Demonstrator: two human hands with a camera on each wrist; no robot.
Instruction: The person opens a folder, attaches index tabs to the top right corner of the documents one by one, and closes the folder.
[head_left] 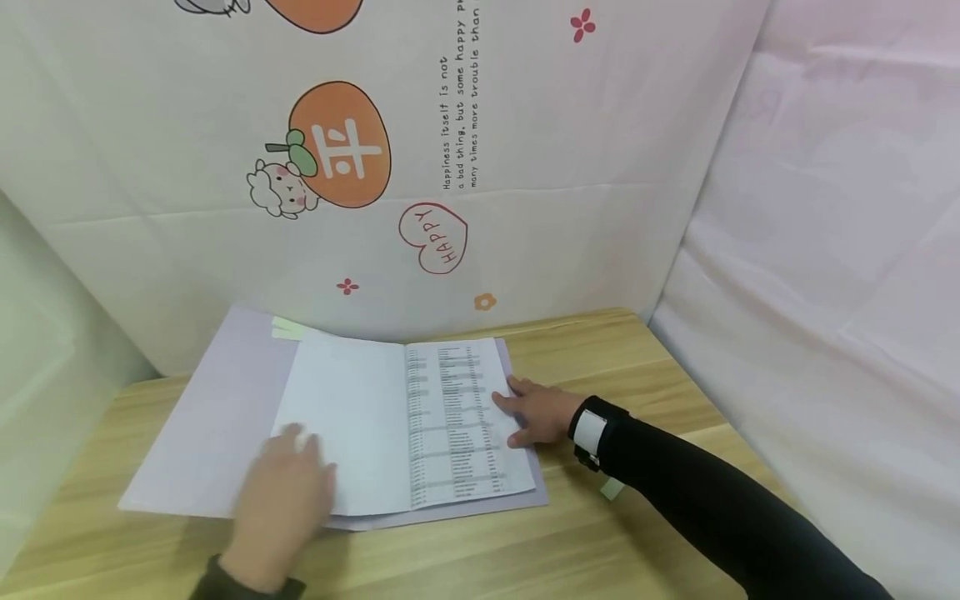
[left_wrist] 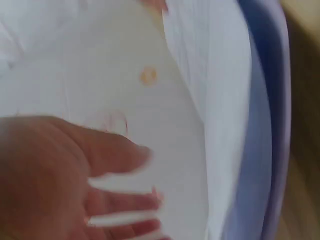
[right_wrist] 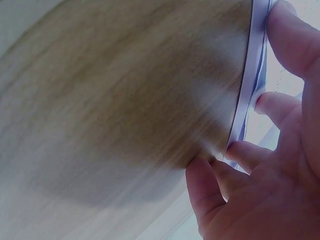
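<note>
A lilac folder (head_left: pixel 213 417) lies spread open on the wooden table. Inside it, a blank white page (head_left: pixel 356 417) is on the left and a page printed with columns of small text (head_left: pixel 431 417) is on the right. My left hand (head_left: pixel 285 500), blurred, is over the lower left part of the blank page with its fingers extended; the left wrist view shows nothing in its grasp. At the right margin of the printed page rests my right hand (head_left: pixel 543 412), fingers spread. Some of its fingertips (right_wrist: pixel 265 102) touch the paper and others the table beside the folder's edge.
Pale green strips (head_left: pixel 288 329) stick out at the folder's top. Another small green piece (head_left: pixel 612 488) lies on the wooden table (head_left: pixel 660 375) near the right forearm. A white printed cloth (head_left: pixel 525 250) hangs behind the table, with plain cloth (head_left: pixel 840 275) at the right.
</note>
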